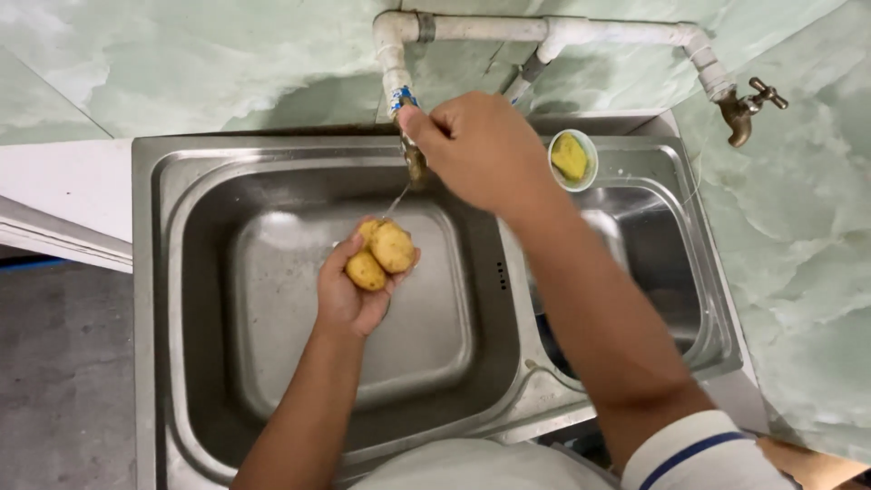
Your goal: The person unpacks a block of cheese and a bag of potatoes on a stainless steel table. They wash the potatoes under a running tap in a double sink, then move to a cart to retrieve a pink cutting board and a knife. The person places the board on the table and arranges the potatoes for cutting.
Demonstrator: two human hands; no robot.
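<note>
Steel double sink [181, 272] is the reference. Left hand [349, 295] cups two yellow potatoes [381, 254] over the larger basin, palm up, directly below the tap [413, 154] — so the thin trickle lands on them. Right hand [476, 145] is closed around the tap handle, just above the potatoes. Yellow sponge in a small bowl [572, 159] sits on the sink's back rim — within reach.

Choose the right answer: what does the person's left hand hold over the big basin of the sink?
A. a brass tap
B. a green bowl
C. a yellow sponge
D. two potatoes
D: the left hand grips two yellowish potatoes above the steel sink, while the right hand is on the tap; the sponge lies in a small bowl.
</note>
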